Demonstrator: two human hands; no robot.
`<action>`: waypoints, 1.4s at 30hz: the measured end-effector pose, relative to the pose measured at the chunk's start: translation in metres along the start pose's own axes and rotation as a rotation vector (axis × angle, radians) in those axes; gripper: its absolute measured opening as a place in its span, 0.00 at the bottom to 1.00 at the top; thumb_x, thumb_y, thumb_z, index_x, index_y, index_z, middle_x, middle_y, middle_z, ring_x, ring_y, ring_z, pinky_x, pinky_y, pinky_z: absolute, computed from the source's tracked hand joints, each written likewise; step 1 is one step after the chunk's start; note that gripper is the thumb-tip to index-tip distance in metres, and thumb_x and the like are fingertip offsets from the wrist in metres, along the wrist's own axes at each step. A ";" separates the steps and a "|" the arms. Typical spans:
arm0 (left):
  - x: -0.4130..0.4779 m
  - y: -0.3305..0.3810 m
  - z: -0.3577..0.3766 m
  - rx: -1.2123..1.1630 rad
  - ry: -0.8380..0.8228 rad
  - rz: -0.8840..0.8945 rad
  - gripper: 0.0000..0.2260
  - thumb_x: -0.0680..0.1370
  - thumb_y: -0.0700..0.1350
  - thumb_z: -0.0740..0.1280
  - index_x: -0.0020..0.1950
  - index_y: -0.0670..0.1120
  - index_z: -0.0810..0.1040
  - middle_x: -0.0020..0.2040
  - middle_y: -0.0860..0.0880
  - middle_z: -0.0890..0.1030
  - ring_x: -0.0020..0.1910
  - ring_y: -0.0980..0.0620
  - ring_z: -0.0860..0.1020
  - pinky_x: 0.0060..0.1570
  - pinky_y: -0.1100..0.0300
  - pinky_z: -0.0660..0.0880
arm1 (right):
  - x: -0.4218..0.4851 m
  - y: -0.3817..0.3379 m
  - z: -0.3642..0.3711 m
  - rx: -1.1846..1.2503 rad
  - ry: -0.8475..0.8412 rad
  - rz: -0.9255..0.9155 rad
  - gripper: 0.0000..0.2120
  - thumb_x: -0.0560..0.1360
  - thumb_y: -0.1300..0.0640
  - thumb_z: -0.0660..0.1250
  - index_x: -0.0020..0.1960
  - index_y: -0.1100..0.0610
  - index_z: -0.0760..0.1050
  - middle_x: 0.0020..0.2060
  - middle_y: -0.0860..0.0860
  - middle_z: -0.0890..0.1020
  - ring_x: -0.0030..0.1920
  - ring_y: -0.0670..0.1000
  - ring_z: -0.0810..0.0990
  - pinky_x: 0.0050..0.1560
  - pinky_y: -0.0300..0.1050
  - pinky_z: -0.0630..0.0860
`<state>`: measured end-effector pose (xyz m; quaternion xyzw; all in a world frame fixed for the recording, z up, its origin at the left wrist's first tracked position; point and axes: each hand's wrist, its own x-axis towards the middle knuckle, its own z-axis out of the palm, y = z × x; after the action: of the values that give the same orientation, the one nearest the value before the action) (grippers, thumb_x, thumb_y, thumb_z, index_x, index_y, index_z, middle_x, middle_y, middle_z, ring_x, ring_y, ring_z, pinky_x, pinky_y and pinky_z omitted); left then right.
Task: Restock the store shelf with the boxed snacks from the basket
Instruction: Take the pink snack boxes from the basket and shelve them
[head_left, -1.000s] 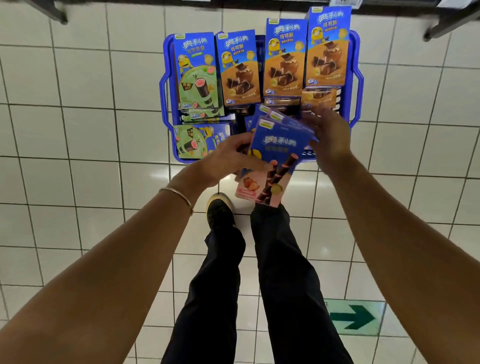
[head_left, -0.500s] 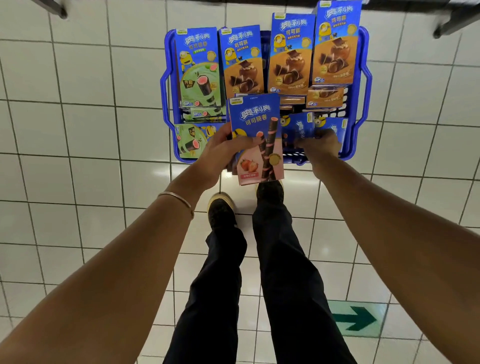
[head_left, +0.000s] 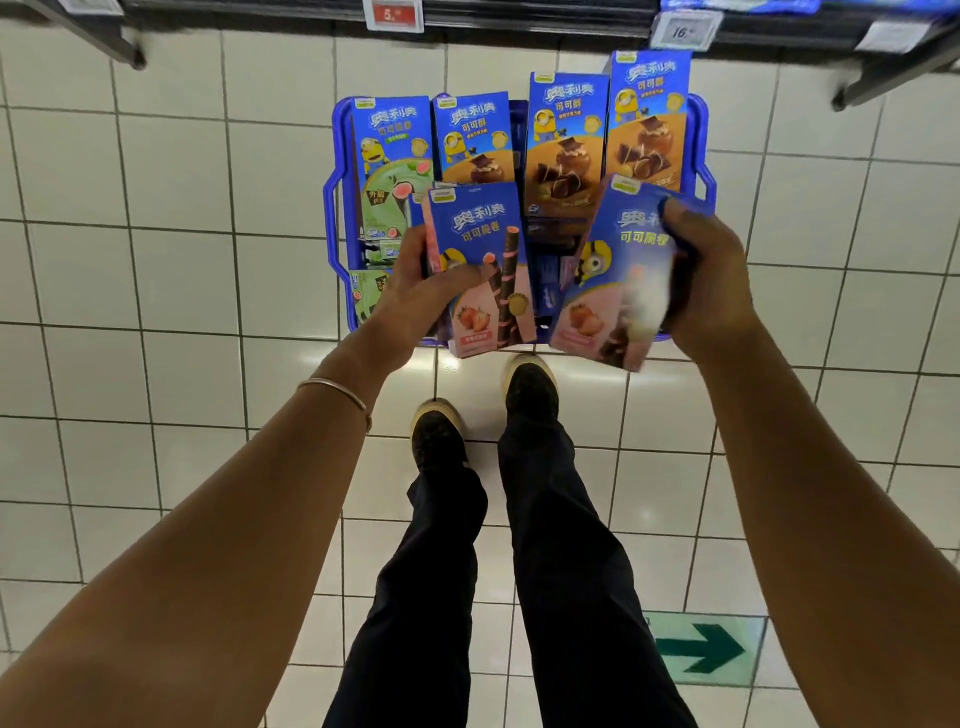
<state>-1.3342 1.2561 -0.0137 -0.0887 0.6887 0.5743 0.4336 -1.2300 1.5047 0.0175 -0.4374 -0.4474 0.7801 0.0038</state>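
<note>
A blue basket (head_left: 332, 208) stands on the tiled floor ahead of my feet, with several blue snack boxes upright in it. My left hand (head_left: 415, 296) grips a blue-and-pink strawberry snack box (head_left: 480, 260) above the basket's near edge. My right hand (head_left: 701, 280) grips a second strawberry box (head_left: 618, 270), tilted and blurred, above the basket's right side. Green-fronted boxes (head_left: 392, 171) stand at the basket's left and brown chocolate boxes (head_left: 566, 140) at its back right.
The store shelf's dark lower edge (head_left: 519, 15) with price tags (head_left: 392, 13) runs along the top of the view. My legs and shoes (head_left: 530, 384) stand just short of the basket. A green floor arrow (head_left: 701, 647) lies at lower right.
My right hand has lifted a second strawberry box out of the basket. My left hand has kept its box and moved it slightly up. The shelf edge has come into view.
</note>
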 end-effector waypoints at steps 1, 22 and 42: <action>0.000 0.002 -0.001 0.023 -0.009 0.002 0.16 0.80 0.42 0.74 0.61 0.52 0.71 0.51 0.56 0.86 0.48 0.54 0.88 0.35 0.63 0.82 | -0.002 -0.004 0.006 0.007 -0.032 0.018 0.19 0.79 0.52 0.65 0.66 0.63 0.73 0.59 0.60 0.83 0.57 0.59 0.84 0.58 0.57 0.81; -0.003 -0.017 -0.029 -0.308 -0.175 -0.112 0.22 0.84 0.61 0.54 0.74 0.53 0.70 0.67 0.51 0.83 0.66 0.46 0.83 0.52 0.50 0.84 | 0.026 0.079 0.021 -0.639 0.482 0.161 0.17 0.77 0.43 0.69 0.58 0.55 0.76 0.50 0.51 0.81 0.58 0.56 0.79 0.51 0.45 0.75; 0.007 -0.020 -0.023 -0.147 -0.252 -0.100 0.44 0.71 0.74 0.70 0.79 0.50 0.66 0.72 0.47 0.79 0.70 0.41 0.79 0.68 0.30 0.73 | 0.069 0.115 -0.022 -1.147 0.546 0.109 0.27 0.71 0.46 0.76 0.66 0.51 0.74 0.64 0.56 0.76 0.66 0.60 0.73 0.63 0.57 0.75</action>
<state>-1.3374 1.2324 -0.0333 -0.0816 0.5797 0.6072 0.5371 -1.2134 1.4786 -0.1146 -0.5749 -0.7541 0.2760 -0.1571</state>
